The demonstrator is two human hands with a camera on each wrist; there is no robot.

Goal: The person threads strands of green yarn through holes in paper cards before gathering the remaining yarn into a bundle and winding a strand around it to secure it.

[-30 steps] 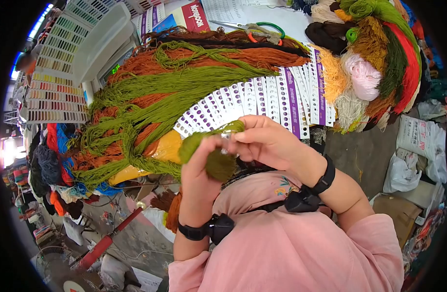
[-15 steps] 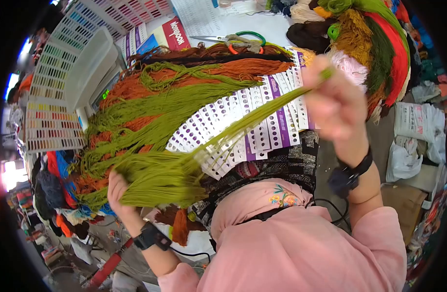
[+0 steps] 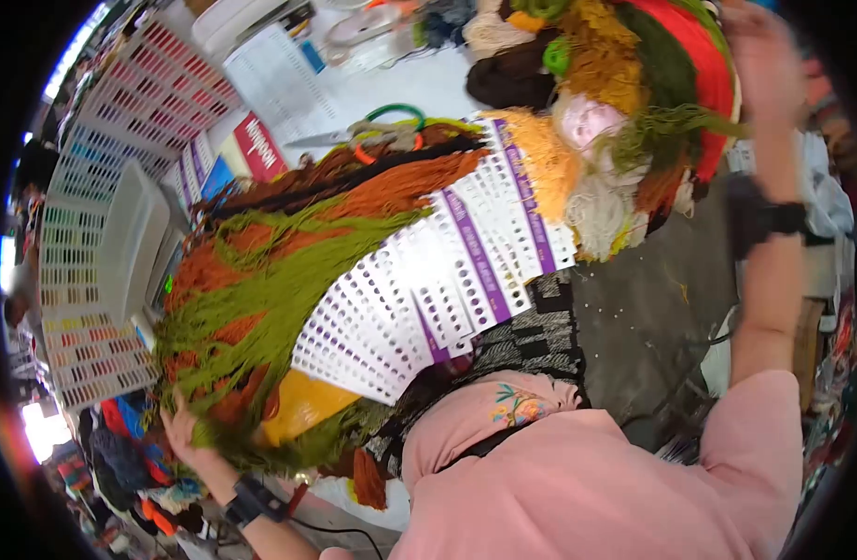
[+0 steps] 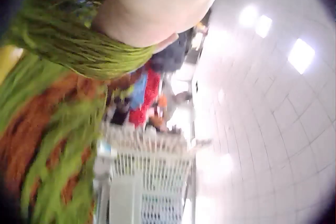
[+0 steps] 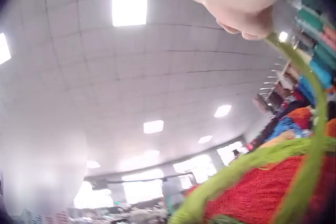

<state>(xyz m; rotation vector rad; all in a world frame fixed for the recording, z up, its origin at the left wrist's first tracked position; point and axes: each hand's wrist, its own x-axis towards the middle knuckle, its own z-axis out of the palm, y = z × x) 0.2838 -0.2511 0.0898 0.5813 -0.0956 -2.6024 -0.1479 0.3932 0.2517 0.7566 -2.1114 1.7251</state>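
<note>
My left hand [image 3: 181, 427] is down at the near left edge of the bench, fingers resting on the olive-green yarn bundle [image 3: 260, 308], which lies across the orange yarn [image 3: 372, 191] beside the fanned colour cards [image 3: 428, 280]; can't tell whether they're curled round it. My right hand [image 3: 759, 47] is raised over the yarn pile [image 3: 634, 93] at the far right corner, fingers pinched together on a green strand [image 5: 310, 129].
</note>
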